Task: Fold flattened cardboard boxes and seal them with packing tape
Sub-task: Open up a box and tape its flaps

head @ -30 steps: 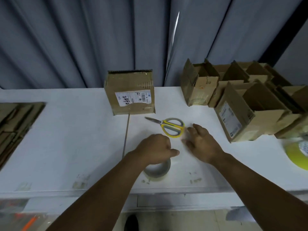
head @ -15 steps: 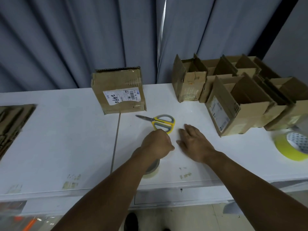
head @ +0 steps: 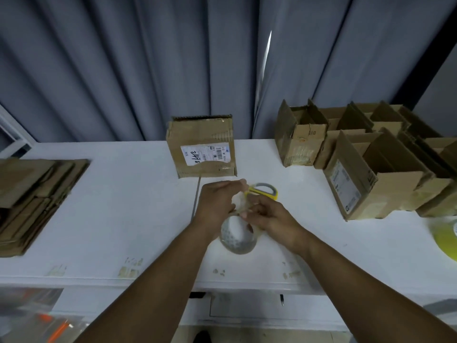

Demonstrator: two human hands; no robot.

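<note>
One tape roll [head: 238,235] sits over the desk [head: 123,219]: left hand [head: 217,206] grips it, right hand [head: 268,217] seemingly pinches its loose end; one sealed box [head: 201,147] and one pair of scissors [head: 265,190] lie behind

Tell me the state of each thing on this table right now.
Tape roll: held up by both hands.
Left hand: gripping tape roll.
Right hand: gripping tape roll.
Scissors: lying down, blades hidden.
Labelled box: closed, upright.
Right boxes: flaps open.
Cardboard stack: flattened.
Yellow roll: lying flat.
</note>
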